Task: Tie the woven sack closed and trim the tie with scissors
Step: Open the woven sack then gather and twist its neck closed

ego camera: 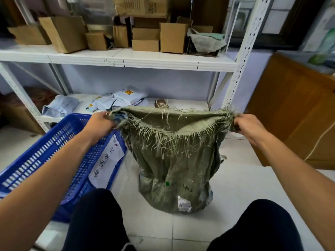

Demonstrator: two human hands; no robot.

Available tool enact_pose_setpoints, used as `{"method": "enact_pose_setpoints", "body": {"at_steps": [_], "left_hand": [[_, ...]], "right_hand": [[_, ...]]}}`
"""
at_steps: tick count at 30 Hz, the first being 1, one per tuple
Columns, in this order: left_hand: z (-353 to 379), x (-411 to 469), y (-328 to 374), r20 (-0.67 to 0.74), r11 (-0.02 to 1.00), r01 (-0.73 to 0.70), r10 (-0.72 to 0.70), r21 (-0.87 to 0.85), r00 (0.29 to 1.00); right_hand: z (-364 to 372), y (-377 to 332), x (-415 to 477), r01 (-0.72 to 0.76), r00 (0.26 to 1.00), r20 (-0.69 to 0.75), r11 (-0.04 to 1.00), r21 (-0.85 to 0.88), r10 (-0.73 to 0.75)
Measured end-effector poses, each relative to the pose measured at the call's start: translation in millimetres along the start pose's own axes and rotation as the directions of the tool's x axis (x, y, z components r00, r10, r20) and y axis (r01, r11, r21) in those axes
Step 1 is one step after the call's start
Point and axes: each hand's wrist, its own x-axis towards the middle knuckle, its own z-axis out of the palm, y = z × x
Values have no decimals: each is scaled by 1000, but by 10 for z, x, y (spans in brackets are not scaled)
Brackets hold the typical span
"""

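Observation:
A grey-green woven sack [174, 165] stands upright on the tiled floor between my knees, bulging at the bottom. Its mouth is stretched wide, with frayed strands hanging from the rim. My left hand [101, 122] grips the left corner of the rim. My right hand [248, 125] grips the right corner. The rim is pulled taut between the two hands. No tie and no scissors are in view.
A blue plastic crate [45, 160] with a handwritten paper label sits at my left, close to the sack. A white metal shelf [126, 60] stands behind, holding cardboard boxes above and mail parcels [125, 98] below. A wooden cabinet [293, 113] is at the right.

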Motion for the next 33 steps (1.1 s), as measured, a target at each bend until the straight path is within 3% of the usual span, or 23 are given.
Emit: {"method": "enact_pose_setpoints", "body": {"at_steps": [2,8,11,16,19,21,25,26,27,29,30,33], "left_hand": [[10,17,-3,-96,983,-42,60,180,994],[22,-13,29,-185,882,-92,197,461,963],[56,-77,33,-181,821,-95,234,563,955],[153,-177,62,-134,668,-198,411,717,902],[220,-223,144,-115,678,-193,382,710,917],[240,-212,197,-128,751,-148,297,644,946],[185,-72,194,-126,913,-28,86,406,988],[170,-50,202,-96,972,10,12,235,995],[164,-46,227,-45,997,68,-66,46,997],[157,-62,298,36,961,180,-177,-208,984],[162,-69,331,64,937,204,-193,-283,979],[185,-57,404,159,863,243,-191,-442,969]], "right_hand": [[3,46,-1,108,994,-5,969,-223,-112],[47,69,-31,238,948,-53,811,-534,-313],[73,103,15,226,937,-64,733,-642,-344],[184,100,46,193,906,-107,626,-755,-408],[228,39,-8,175,933,-81,636,-751,-352],[263,10,-79,191,938,-51,632,-751,-344],[270,20,-131,251,923,56,486,-837,-380],[262,17,-123,243,935,58,515,-822,-349],[260,8,-111,219,956,40,617,-756,-289],[304,-28,-102,118,990,-7,863,-491,-139],[338,-44,-94,64,996,-31,934,-352,-80],[413,-101,-77,-41,999,-9,997,-68,41]]}}
